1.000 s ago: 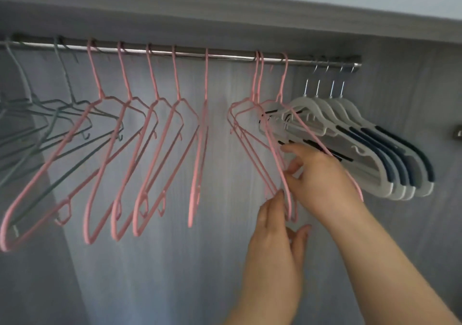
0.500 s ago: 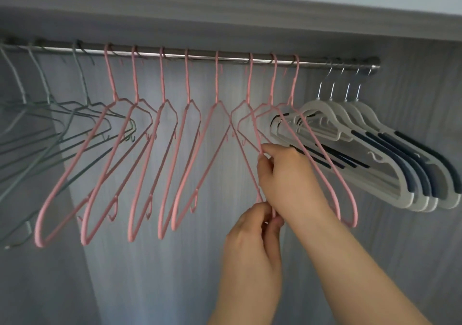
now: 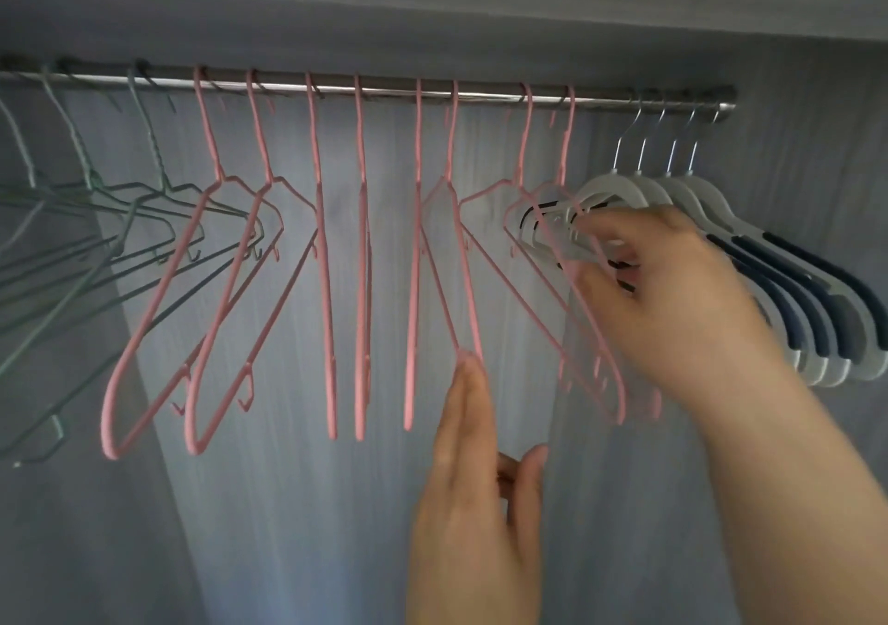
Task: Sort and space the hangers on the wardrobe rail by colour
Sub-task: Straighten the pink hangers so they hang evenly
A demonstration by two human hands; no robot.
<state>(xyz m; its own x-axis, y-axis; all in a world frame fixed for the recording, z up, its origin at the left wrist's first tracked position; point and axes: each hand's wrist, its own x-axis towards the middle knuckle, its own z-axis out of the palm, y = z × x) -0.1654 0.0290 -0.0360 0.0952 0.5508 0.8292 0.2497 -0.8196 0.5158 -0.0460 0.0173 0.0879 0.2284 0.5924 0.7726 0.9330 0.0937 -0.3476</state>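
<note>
Spacing the pink hangers (image 3: 336, 259) along the rail (image 3: 384, 91), between grey and white groups. Left hand (image 3: 473, 495), fingers loose, touches one hanger's bottom; right hand (image 3: 672, 298) pinches the last pink one. Next, probably slide it clear of the white hangers (image 3: 769, 264)

Left hand (image 3: 473, 490) reaches up, flat with straight fingers; right hand (image 3: 672, 298) stretches forward, fingers loosely curled.

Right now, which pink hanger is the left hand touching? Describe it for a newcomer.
Follow the metal wardrobe rail to the run of pink wire hangers between the grey-green and white groups. It is the sixth from the left; only its lower end meets the left hand, fingertips raised.
</note>
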